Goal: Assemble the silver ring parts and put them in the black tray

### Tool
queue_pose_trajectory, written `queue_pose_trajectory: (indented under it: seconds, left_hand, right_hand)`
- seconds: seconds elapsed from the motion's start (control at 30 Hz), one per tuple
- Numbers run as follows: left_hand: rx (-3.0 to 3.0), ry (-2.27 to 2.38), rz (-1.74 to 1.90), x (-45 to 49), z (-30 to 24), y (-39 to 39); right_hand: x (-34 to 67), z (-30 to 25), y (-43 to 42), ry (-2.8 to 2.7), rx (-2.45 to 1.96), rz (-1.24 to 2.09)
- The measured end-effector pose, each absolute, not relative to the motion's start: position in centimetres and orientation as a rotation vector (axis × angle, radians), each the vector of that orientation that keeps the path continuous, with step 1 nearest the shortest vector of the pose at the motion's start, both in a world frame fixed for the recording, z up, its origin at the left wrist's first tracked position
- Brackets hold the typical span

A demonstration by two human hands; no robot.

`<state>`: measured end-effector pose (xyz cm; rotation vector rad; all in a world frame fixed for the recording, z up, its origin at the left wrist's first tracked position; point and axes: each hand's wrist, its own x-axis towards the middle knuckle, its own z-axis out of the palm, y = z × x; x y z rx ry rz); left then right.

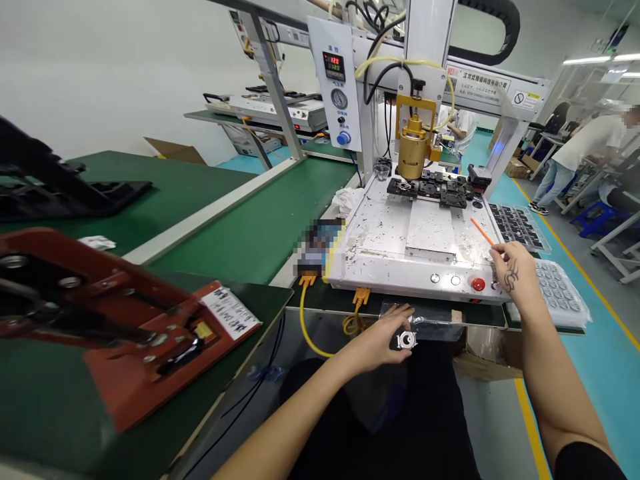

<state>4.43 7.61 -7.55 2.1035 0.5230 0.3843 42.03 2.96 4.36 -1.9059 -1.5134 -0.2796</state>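
Note:
My left hand (383, 337) is low in front of the machine, its fingers closed on a small round silvery part (407, 341), just under a clear plastic bag (425, 320) at the bench edge. My right hand (511, 270) rests on the front right corner of the white dispensing machine base (400, 260) and pinches a thin orange stick (482, 231) that points up and left. Beyond it, a brass-coloured dispensing head (413, 148) hangs over a black fixture (435, 188) holding several small parts.
A red press tool (125, 320) lies on the green bench at left. Trays of small parts (557, 287) sit right of the machine. A green conveyor belt (260, 220) runs back left. Yellow cables (305, 320) hang below. Other people work at benches at the far right (585, 150).

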Motion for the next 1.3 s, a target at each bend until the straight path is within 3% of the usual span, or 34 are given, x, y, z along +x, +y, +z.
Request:
queue_pose_trajectory:
  seconds: [0.4, 0.63, 0.73, 0.87, 1.07, 1.3]
  left_hand:
    - [2.012, 0.572, 0.344, 4.3, -6.4, 7.6]
    - [2.03, 0.559, 0.381, 4.5, -7.0, 7.5]
    - [2.043, 0.55, 0.414, 4.6, -7.0, 7.1]
    - [2.041, 0.547, 0.438, 4.8, -6.7, 6.9]
    - [2.007, 0.506, 0.458, 3.7, -6.3, 7.6]
    - [2.139, 0.507, 0.41, 2.4, -6.7, 9.0]
  right_hand:
    - [47.7, 7.4, 10.9, -1.462, -2.16, -0.075]
    - [43.7, 9.1, 8.0, -1.452, -1.934, -0.254]
    - [37.1, 6.6, 3.0, -1.531, -1.739, -0.256]
    - [28.2, 0.2, -1.6, -1.908, -1.249, 0.178]
    - [25.5, -7.4, 0.7, -1.829, -1.377, 0.208]
    - [25.6, -8.7, 0.4, -1.949, -1.442, 0.128]
